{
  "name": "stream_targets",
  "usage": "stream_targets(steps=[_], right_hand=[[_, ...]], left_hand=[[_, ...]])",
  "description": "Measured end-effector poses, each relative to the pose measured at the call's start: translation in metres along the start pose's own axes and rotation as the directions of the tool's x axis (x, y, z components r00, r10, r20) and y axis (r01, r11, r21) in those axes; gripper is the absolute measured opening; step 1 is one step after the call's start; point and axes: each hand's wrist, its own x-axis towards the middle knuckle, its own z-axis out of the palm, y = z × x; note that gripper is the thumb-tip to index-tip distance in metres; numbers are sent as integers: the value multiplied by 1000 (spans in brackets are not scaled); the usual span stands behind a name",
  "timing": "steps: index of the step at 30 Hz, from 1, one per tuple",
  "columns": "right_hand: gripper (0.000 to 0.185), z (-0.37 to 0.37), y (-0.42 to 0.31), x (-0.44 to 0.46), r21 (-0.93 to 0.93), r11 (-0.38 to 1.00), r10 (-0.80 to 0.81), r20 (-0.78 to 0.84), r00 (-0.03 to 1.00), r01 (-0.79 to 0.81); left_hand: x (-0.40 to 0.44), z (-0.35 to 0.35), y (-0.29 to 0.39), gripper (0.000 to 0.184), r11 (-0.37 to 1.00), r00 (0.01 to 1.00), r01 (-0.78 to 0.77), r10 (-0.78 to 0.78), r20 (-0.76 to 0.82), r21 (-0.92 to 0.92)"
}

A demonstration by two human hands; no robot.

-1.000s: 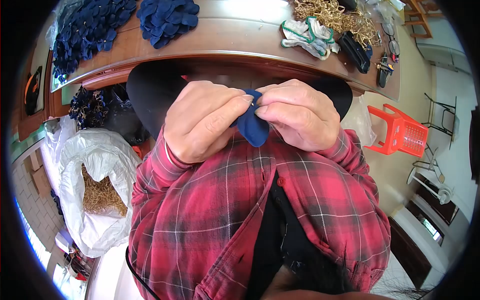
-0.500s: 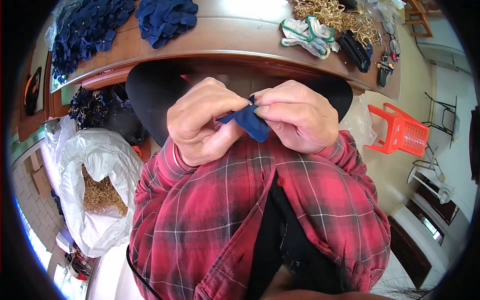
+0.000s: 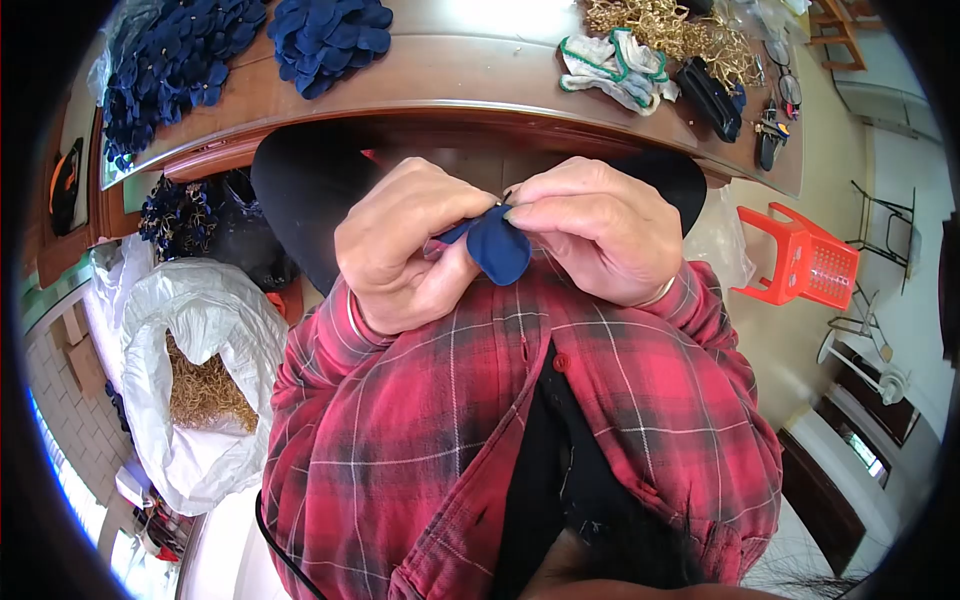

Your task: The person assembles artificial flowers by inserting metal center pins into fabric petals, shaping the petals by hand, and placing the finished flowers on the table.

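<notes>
In front of my chest, both hands meet at a navy fabric petal piece (image 3: 499,252). My left hand (image 3: 410,245) is closed, pinching the piece at its upper left with thumb and forefinger. Pressed together at its top right edge are the fingertips of my right hand (image 3: 597,232). One rounded petal hangs down between the hands, and a second bit of navy cloth shows beside my left thumb. Something small sits at the pinch point, too tiny to make out.
Navy petal piles (image 3: 330,45) lie on the wooden table (image 3: 450,75). To the right are gold stems (image 3: 690,35), white gloves (image 3: 612,70), a black case (image 3: 710,98) and pliers (image 3: 770,140). A white sack (image 3: 150,330) holds gold stems at left; a red stool (image 3: 800,258) stands right.
The petal has turned between my fingers, its rounded face now more toward me and slightly further left. My right fingertips have shifted a little left along its top edge.
</notes>
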Motion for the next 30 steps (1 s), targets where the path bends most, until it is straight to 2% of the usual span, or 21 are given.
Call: stream_targets(steps=[6, 11, 15, 16, 25, 30], right_hand=[[25, 5, -3, -3, -37, 999, 25, -31, 999, -27], [28, 11, -4, -6, -124, 992, -47, -62, 997, 39], [29, 14, 3, -9, -198, 972, -147, -83, 986, 128], [29, 13, 3, -9, -198, 972, -145, -83, 986, 126], [21, 12, -1, -9, -98, 994, 27, -106, 994, -38], [19, 9, -2, -6, -49, 997, 61, -102, 993, -66]], left_hand=[[1, -1, 2, 22, 996, 999, -42, 40, 19, 74], [4, 1, 5, 22, 999, 999, 18, -19, -30, -34], [-2, 0, 5, 24, 961, 973, 229, -232, 1, -158], [-2, 0, 5, 24, 960, 972, 230, -233, 2, -159], [-5, -1, -1, 35, 998, 999, -30, 29, 34, 50], [-5, -3, -1, 37, 998, 998, -35, 33, 60, 43]])
